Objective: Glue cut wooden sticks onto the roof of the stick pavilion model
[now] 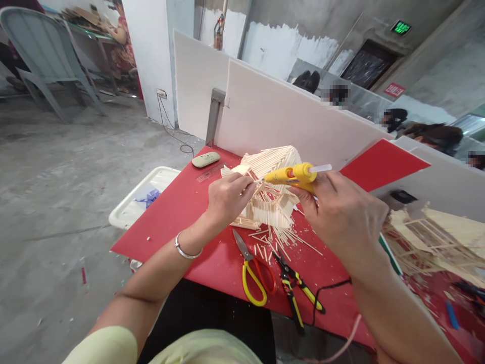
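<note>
My right hand is wrapped around a yellow hot glue gun, with a translucent glue stick sticking out of its back end. The nozzle points left, close to the fingertips of my left hand. Those fingers are pinched on a thin wooden stick, mostly hidden by the hand. Below and behind both hands stands a model house built of pale wooden sticks, with ribbed roof parts. Loose cut sticks lie scattered in front of it on the red table.
Scissors with yellow and red handles and cutting pliers lie near the front edge. A glasses case and a clear ruler are at the back left. White partition boards stand behind. Another stick model is at right.
</note>
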Tool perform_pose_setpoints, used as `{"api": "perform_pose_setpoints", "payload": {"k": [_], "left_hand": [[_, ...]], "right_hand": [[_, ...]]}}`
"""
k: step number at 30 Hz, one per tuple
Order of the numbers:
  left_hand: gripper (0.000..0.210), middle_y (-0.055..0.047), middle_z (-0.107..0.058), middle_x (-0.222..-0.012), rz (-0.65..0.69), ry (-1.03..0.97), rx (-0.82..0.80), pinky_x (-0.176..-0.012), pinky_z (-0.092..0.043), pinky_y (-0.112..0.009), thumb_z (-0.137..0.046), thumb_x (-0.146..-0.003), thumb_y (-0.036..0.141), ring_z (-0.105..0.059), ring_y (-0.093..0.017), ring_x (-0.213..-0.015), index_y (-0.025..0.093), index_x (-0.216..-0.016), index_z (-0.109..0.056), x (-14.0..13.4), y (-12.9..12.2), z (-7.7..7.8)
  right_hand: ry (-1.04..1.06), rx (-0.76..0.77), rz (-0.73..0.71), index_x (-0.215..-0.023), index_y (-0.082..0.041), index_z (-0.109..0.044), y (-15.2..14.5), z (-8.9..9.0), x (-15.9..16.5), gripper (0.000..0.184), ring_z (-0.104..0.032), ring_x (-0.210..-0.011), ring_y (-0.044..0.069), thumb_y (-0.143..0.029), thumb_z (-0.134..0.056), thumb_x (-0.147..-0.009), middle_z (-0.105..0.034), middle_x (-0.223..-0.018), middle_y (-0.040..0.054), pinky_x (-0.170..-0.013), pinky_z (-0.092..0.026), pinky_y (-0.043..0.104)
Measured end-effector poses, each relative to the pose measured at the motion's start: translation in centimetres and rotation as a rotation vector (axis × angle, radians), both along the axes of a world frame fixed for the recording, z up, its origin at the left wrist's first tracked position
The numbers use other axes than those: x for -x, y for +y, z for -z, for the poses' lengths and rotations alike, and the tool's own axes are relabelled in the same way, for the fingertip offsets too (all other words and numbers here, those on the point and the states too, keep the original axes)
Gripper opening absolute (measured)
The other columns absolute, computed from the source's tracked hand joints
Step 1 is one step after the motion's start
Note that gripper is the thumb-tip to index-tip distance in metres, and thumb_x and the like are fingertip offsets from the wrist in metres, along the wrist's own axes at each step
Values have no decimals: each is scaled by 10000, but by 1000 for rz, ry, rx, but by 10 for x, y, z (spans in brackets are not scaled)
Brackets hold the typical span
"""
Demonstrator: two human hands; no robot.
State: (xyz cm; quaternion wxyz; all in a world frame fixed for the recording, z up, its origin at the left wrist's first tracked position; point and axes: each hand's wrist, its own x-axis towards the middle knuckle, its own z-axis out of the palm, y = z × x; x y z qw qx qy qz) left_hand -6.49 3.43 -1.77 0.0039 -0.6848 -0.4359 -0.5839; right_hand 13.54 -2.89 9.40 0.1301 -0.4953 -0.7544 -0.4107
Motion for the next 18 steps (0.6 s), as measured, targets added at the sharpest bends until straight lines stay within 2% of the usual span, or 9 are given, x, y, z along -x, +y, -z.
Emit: {"api": "perform_pose_setpoints", "payload": {"k": [7, 12, 18], "left_hand": [[228, -50, -722, -732, 24, 8, 18, -607, -421, -266, -587, -936, 288, -631, -131, -660, 206, -809, -759, 0, -1, 3], [234, -47, -726, -744, 14, 9, -6, -601, -423, -259, -579, -947, 308, -633, -128, -659, 212, -839, -764, 0, -1, 5], [268, -53, -726, -743, 24, 6, 11, -591, -410, -264, -585, -952, 341, -632, -128, -655, 203, -803, -760, -1, -2, 2]], "right_hand": [[2, 19, -5, -1205, -177, -600, -1, -3, 4, 370, -538, -743, 170, -467, -501, -996, -620, -861, 64, -580, -257, 310], [-46, -13, 12, -1204, -171, -589, 0, -5, 6, 375, -531, -723, 170, -468, -485, -1000, -610, -842, 64, -573, -267, 314], [-126, -37, 17, -1238, -166, -568, 1, -10, 7, 389, -513, -691, 164, -464, -467, -1009, -592, -797, 48, -565, -247, 319]]}}
